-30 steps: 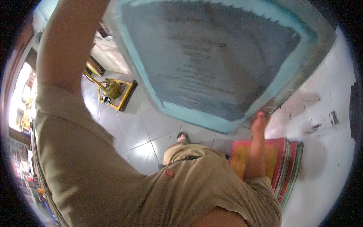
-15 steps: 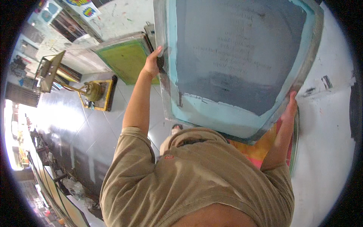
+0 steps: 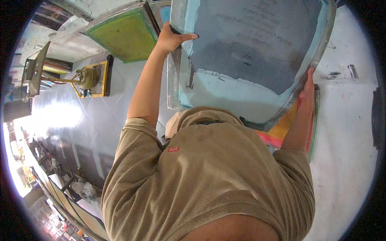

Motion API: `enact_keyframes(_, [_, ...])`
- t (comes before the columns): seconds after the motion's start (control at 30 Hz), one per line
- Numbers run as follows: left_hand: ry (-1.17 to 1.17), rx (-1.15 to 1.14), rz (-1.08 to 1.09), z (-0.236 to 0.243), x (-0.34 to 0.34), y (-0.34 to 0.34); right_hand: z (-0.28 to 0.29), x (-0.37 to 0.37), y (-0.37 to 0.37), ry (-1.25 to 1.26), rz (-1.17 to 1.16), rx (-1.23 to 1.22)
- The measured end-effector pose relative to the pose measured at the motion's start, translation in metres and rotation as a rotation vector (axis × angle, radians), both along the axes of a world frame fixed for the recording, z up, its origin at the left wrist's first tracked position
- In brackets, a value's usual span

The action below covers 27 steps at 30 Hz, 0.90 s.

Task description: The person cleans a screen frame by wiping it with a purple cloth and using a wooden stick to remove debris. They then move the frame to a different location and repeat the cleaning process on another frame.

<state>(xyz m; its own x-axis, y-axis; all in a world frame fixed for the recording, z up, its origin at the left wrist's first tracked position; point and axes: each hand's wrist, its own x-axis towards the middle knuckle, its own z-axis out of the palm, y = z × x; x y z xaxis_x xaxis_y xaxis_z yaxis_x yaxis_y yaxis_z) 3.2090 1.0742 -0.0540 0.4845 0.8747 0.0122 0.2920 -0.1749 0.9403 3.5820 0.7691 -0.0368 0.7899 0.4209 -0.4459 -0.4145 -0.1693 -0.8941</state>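
A large screen-printing frame (image 3: 245,60) is held up in front of my body, tilted. Its mesh is dark grey-blue with mirrored lettering, ringed by a light-blue margin and a worn grey border. My left hand (image 3: 172,39) is closed on the left edge, the thumb reaching over the front and the other fingers hidden behind. On the right edge, lower down, my right hand (image 3: 307,86) grips the border, its fingers mostly out of sight. Partly covered by the frame's lower right corner is a red and yellow screen (image 3: 281,130) with a green edge.
A yellow-green screen (image 3: 124,36) leans against the wall at upper left. On the tiled floor (image 3: 120,94) stands a fan-like device (image 3: 86,78) with a yellow-edged base. A white wall (image 3: 345,132) rises close on my right. Stacked panels (image 3: 72,201) line the lower left.
The frame and both hands sit higher in the picture, as do the surroundings. My left thumb now stretches across the frame's front; before, it lay along the edge.
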Motion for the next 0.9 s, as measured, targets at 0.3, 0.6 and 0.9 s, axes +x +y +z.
enact_keyframes(0.3, [-0.1, -0.173, -0.117, -0.021, -0.015, 0.012, -0.007, -0.006, 0.01, -0.154, 0.088, 0.007])
enact_keyframes(0.6, [-0.043, -0.021, 0.051, -0.012, -0.012, -0.016, 0.014, -0.021, 0.004, -0.116, -0.017, -0.084])
enact_keyframes(0.9, [0.066, 0.03, 0.188, 0.011, -0.015, -0.041, -0.008, -0.005, -0.019, -0.189, -0.085, -0.041])
